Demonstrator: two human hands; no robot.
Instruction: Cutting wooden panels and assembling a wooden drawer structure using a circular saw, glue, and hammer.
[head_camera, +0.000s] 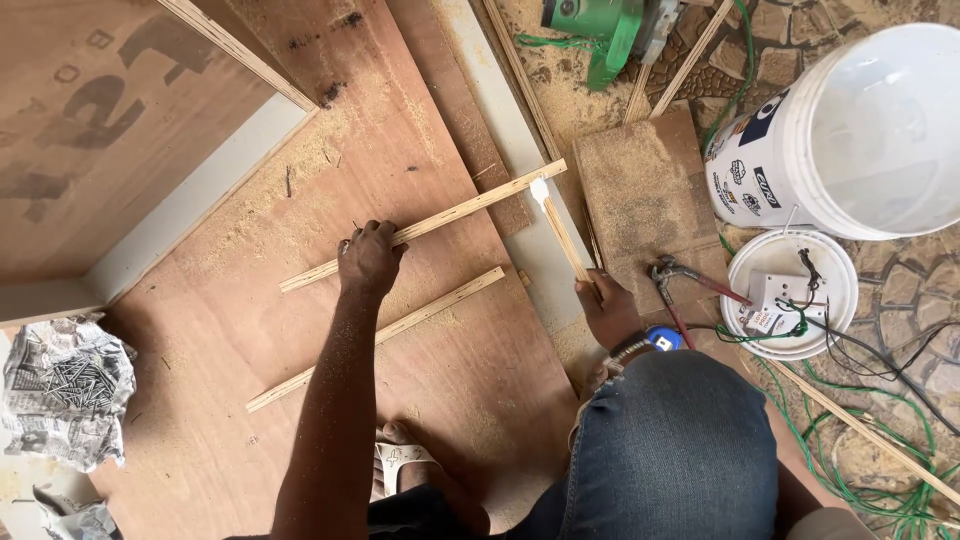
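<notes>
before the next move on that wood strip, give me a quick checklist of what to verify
1. Left hand pressing the upper wood strip down on the plywood sheet: ok.
2. Right hand gripping the thin stick with a pale blob at its tip: ok.
3. Second strip lying apart, not under the hand: ok.
4. Sheet free of sawdust: not ok, dust along the upper part.
5. Pliers within reach by the right hand: ok.
6. Nail near the left fingers seated: cannot tell.

An outdoor carpentry worksite: sawdust-strewn plywood sheet (420, 330), wood strips (440, 222), nails on newspaper (65, 385), green power tool (605, 25).
</notes>
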